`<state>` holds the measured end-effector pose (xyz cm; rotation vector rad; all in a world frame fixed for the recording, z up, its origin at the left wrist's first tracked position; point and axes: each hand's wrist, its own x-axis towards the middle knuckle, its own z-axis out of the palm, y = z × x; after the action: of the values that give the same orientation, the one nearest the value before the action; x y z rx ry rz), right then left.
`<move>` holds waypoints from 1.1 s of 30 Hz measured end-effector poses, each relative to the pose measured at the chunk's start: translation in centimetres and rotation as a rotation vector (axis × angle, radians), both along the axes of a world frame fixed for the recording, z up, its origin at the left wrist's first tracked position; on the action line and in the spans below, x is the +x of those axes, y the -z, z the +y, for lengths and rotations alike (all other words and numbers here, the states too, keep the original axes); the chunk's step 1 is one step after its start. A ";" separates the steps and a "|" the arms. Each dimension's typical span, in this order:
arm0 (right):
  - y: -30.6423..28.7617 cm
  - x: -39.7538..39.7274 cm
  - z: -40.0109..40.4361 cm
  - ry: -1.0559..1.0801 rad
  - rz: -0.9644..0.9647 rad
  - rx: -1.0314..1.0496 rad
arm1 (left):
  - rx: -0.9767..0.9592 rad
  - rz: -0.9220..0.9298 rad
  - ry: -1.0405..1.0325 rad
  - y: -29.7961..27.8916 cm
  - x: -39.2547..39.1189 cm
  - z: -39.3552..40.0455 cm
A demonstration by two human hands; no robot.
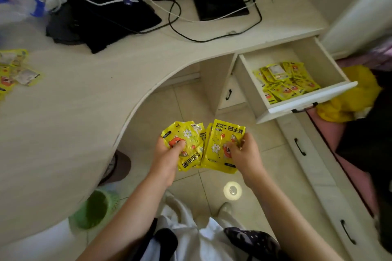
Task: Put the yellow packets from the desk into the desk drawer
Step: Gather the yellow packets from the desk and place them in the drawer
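My left hand (167,155) grips a crumpled bunch of yellow packets (186,137), thumb pressed on the top one. My right hand (244,152) pinches another yellow packet (220,148) by its right edge, with more packets stacked behind it. Both hands hover over the tiled floor in front of the curved desk (84,101). The desk drawer (301,99) stands pulled out at the upper right, and several yellow packets (284,82) lie inside it. More yellow packets (14,70) lie on the desk at the far left.
A black cloth (101,21), cables (191,34) and a monitor stand (218,2) occupy the back of the desk. A green bin (95,207) sits under the desk edge. Shut drawers with black handles (300,146) run below the open one. Yellow fabric (352,97) lies to its right.
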<state>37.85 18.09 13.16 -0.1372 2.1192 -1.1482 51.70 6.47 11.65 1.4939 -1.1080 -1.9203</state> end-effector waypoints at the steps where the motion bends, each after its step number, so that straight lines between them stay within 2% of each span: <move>1: 0.0 -1.1 1.7 0.023 0.003 -0.002 | -0.002 -0.008 0.020 0.1 -1.3 1.5; 9: 0.6 -8.3 14.6 0.218 0.006 0.015 | 0.059 0.019 0.200 1.1 -10.9 12.4; 16: 0.9 -13.1 19.8 0.390 -0.042 -0.012 | 0.040 -0.005 0.354 0.7 -18.1 16.3; 22: 1.5 -18.5 19.8 0.439 -0.086 -0.019 | 0.081 -0.019 0.398 1.1 -24.5 16.1; 33: 0.9 -33.0 12.4 0.310 -0.023 0.001 | 0.059 -0.066 0.408 2.7 -37.5 8.2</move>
<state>4.87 30.49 12.26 0.2110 2.1717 -1.3171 14.17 14.69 8.94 1.4554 -1.4917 -2.1975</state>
